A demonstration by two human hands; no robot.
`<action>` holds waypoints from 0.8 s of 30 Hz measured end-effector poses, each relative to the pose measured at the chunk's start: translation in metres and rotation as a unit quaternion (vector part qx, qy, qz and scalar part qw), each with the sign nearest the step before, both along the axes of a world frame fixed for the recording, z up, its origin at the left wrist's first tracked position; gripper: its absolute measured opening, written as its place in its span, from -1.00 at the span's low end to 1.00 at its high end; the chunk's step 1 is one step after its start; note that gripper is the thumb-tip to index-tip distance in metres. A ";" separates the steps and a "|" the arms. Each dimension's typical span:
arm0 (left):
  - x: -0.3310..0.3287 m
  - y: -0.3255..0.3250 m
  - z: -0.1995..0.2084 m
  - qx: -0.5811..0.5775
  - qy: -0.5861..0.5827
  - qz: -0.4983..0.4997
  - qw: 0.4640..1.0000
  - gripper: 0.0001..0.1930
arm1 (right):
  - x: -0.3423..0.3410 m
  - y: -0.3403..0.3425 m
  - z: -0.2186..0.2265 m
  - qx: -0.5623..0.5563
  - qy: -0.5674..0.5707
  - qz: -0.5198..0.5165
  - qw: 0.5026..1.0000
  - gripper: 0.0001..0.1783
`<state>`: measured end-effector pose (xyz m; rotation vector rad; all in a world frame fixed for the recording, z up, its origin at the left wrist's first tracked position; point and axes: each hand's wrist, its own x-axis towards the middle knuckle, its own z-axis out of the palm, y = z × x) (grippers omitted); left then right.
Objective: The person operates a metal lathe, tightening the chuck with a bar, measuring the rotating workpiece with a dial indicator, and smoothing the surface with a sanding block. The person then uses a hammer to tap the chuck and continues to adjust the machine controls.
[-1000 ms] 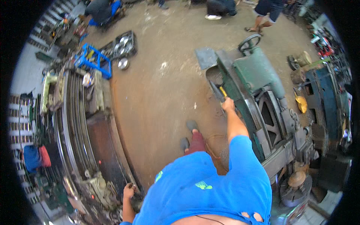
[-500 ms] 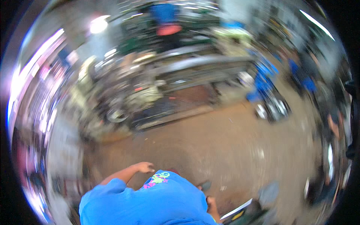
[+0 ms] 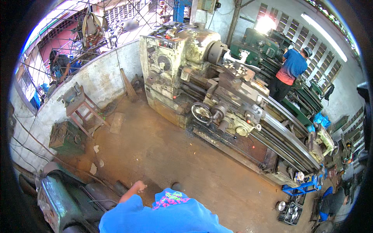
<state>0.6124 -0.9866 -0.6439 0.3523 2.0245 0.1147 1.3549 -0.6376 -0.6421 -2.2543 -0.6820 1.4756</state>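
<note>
My left hand (image 3: 139, 186) hangs out in front of my blue shirt (image 3: 167, 215), over the brown floor. Its fingers are partly bent, and nothing shows in them. No thing is within its touch; a dark cylinder (image 3: 120, 188) on the floor lies nearest. My right hand is out of sight, with my shirt filling the lower middle. Ahead stands a large worn lathe (image 3: 163, 81) in cream and bare metal, with a handwheel (image 3: 201, 112) on its front and a chuck (image 3: 216, 53) near its top.
A green machine (image 3: 58, 198) stands close on my left. Along the wall are a wooden stool (image 3: 88, 101), a green box (image 3: 67, 138) and a broom (image 3: 128, 86). A co-worker (image 3: 289, 72) stands at a green lathe behind; another person (image 3: 332, 204) crouches right, near a black crate (image 3: 290, 213).
My view has turned left, so the lathe now sits farther right and the wall with the stool shows. My right hand has gone out of view; my left is still in front.
</note>
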 end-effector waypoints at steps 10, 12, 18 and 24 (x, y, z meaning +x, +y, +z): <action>-0.012 0.023 0.019 0.121 0.026 0.079 0.989 -0.47 | -0.426 0.144 0.019 0.051 0.035 0.502 0.863 -0.56; -0.018 0.042 0.021 0.147 -0.046 0.210 0.965 -0.44 | -0.519 0.158 0.066 0.079 0.024 0.626 0.775 -0.56; -0.043 0.041 -0.012 0.169 -0.043 0.339 0.924 -0.47 | -0.691 0.165 0.162 0.149 0.040 0.776 0.612 -0.52; -0.083 -0.018 -0.031 0.046 -0.062 0.427 0.901 -0.56 | -0.815 0.192 0.227 0.174 0.121 0.798 0.564 -0.51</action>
